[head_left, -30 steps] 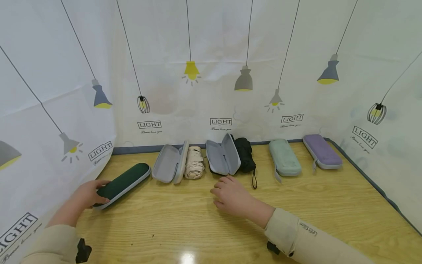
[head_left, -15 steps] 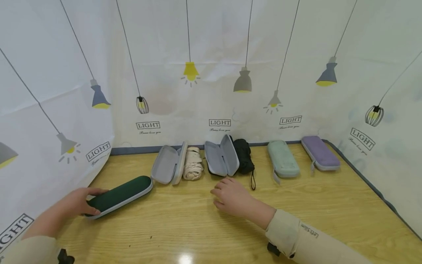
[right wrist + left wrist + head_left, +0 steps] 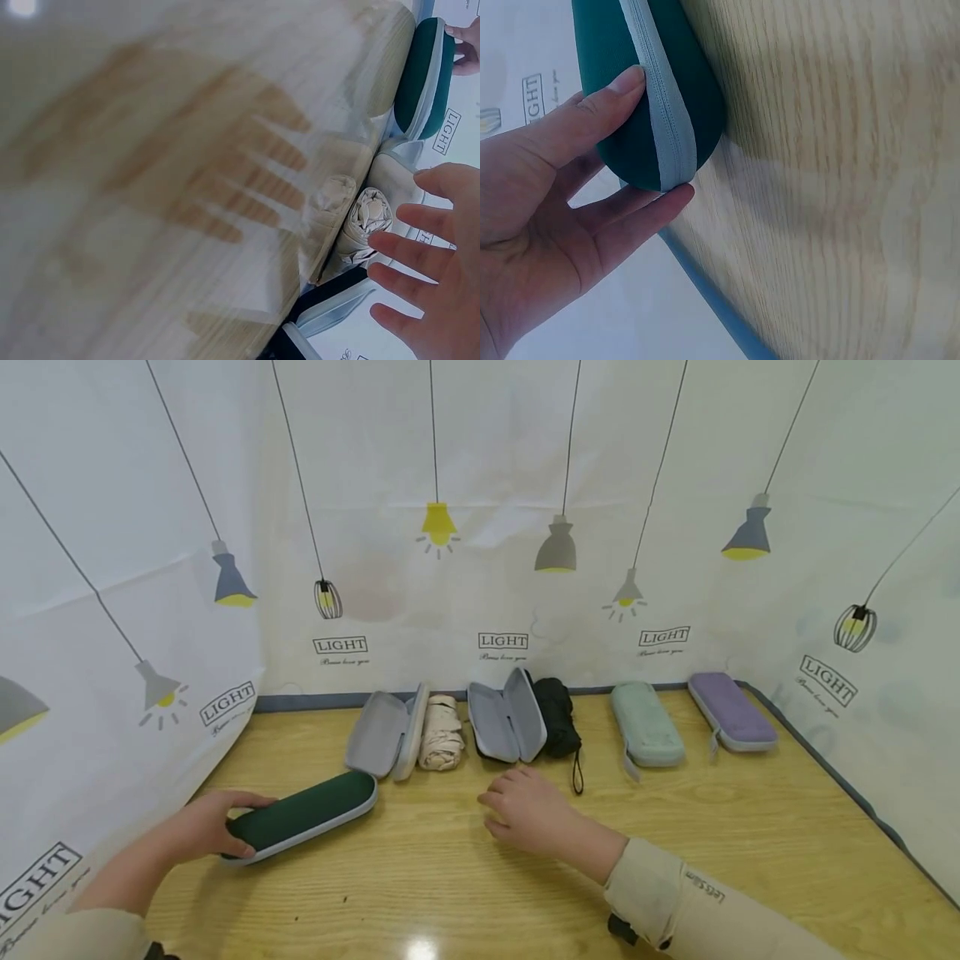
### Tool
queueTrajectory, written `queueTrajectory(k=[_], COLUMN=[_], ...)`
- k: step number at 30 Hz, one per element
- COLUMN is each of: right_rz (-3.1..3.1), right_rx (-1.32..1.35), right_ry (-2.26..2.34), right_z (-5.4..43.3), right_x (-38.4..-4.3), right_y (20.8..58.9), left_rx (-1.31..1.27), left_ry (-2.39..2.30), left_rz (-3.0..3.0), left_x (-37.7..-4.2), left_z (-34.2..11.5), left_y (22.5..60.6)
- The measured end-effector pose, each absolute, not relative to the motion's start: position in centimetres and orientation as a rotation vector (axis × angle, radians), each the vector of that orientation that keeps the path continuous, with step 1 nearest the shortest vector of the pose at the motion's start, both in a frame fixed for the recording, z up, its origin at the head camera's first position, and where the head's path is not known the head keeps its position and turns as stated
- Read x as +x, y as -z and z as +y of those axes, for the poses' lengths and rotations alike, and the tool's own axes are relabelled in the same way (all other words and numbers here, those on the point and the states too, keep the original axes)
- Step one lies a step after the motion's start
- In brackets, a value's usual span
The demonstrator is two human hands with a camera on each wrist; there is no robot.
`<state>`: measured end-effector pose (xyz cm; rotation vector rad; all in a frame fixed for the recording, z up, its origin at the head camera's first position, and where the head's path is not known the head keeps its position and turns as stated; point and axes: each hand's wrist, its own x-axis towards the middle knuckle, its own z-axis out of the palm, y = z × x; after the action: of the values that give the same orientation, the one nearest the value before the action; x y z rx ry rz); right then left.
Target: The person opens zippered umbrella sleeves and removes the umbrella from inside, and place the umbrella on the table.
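My left hand [image 3: 213,827] grips the near-left end of a long dark green zippered case [image 3: 311,814]. In the left wrist view the thumb lies on the green shell beside the pale grey zipper band [image 3: 664,112], with fingertips at the rounded end. The case is closed and slants over the table. My right hand [image 3: 528,810] holds nothing, its fingers loosely bent, just in front of an opened case with grey lining [image 3: 495,718]. In the right wrist view the right hand's fingers [image 3: 420,255] are spread apart.
Along the back stand another opened grey-lined case [image 3: 375,735], a rolled beige folding umbrella [image 3: 442,735], a black folded umbrella [image 3: 558,718] with a wrist loop, a mint zippered case [image 3: 648,727] and a purple one [image 3: 731,710]. A printed curtain [image 3: 420,610] rises behind the table.
The green case has come toward the front and a little right in my left hand, turning flatter across the view. My right hand has stayed in place.
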<state>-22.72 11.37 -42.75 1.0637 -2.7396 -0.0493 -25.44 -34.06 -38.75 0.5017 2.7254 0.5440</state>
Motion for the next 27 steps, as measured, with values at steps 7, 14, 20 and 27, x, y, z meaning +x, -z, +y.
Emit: queueTrajectory(k=[7,14,20,27], right_rz=[-2.733,-2.758,-2.730,-2.688], right_rx=[1.082,1.077,1.104,1.139], right_ry=[0.030,-0.017,-0.019,-0.055], right_z=[11.1,11.3,11.5,12.2], right_x=[-22.7,-22.3,-22.0,-21.6], right_y=[42.7,42.5,42.1,41.8], left_rx=[0.453,0.503,0.536,0.534], left_ry=[-0.467,-0.469,-0.433,-0.402], left_rz=[2.759,2.751,2.772,2.771], left_x=[-24.9,-24.9,-24.7,-24.3], left_z=[-32.1,-29.5,-27.0,-23.4], left_y=[38.6,39.0,39.0,39.0])
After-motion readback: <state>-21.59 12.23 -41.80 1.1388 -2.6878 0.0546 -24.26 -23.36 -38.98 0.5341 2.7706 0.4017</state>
